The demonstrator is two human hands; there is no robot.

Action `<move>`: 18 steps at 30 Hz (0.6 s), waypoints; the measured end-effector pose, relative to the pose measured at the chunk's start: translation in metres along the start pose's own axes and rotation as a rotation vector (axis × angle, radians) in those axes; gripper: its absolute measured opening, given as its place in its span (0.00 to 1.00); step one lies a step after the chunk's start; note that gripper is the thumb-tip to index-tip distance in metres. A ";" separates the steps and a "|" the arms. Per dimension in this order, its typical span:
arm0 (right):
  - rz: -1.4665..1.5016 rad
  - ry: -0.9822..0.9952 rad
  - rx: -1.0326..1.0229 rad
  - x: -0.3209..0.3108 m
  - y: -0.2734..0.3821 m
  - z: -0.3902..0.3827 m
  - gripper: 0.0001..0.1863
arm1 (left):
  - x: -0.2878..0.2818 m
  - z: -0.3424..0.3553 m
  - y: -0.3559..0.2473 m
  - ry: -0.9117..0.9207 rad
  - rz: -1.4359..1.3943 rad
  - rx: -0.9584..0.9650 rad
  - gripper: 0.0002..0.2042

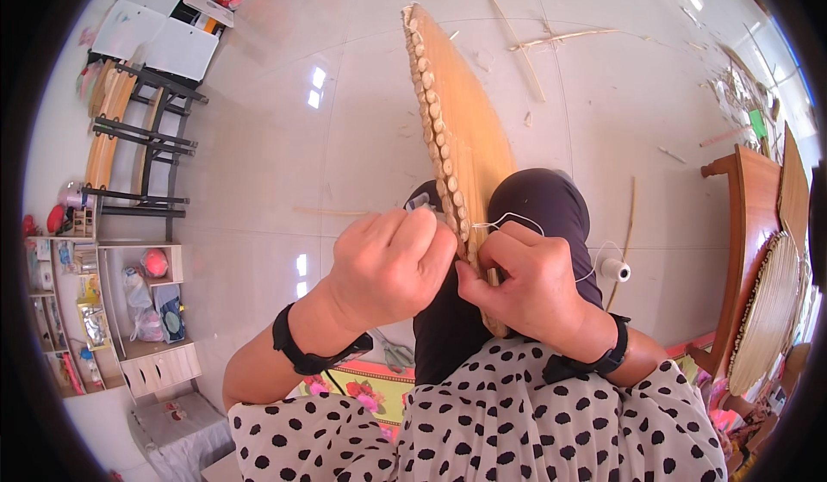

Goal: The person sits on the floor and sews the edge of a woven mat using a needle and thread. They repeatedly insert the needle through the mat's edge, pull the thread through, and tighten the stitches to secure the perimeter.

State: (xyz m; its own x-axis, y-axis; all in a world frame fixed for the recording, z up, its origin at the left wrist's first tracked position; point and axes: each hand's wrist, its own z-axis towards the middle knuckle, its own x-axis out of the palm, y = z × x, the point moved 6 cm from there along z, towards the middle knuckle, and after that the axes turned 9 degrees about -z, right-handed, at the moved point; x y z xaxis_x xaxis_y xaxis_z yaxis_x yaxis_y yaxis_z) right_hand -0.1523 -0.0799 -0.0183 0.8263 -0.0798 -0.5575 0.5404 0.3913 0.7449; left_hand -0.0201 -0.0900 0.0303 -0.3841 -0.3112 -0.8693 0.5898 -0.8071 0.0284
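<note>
Above the pale floor (370, 111), my left grip (392, 258) clenches, contents hidden; my right grip (530, 284) pinches a tan, knobbly-edged panel (465, 103).

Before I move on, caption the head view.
Left hand and right hand at the edge of a stalk mat, white thread spool on the floor.

The spool (616, 270) lies right of the mat (472, 111).

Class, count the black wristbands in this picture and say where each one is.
2: one black wristband circles the wrist of the left hand; the other black wristband circles that of the right hand. No others show.
</note>
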 end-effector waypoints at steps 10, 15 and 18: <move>0.031 0.055 0.022 0.004 0.000 0.000 0.13 | 0.003 -0.014 0.008 0.055 -0.072 -0.078 0.12; -0.023 0.059 0.011 0.002 0.001 0.002 0.14 | -0.004 -0.026 0.028 0.060 -0.062 -0.178 0.09; -0.082 0.041 -0.036 0.000 0.005 0.003 0.13 | -0.022 -0.023 0.034 -0.031 -0.148 -0.318 0.08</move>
State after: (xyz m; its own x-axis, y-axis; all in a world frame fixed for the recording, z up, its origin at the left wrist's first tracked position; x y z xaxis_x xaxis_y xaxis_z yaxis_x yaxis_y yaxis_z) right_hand -0.1493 -0.0809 -0.0137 0.7722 -0.0753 -0.6309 0.5989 0.4179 0.6832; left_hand 0.0247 -0.0995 0.0387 -0.5006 -0.2220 -0.8367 0.7160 -0.6493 -0.2562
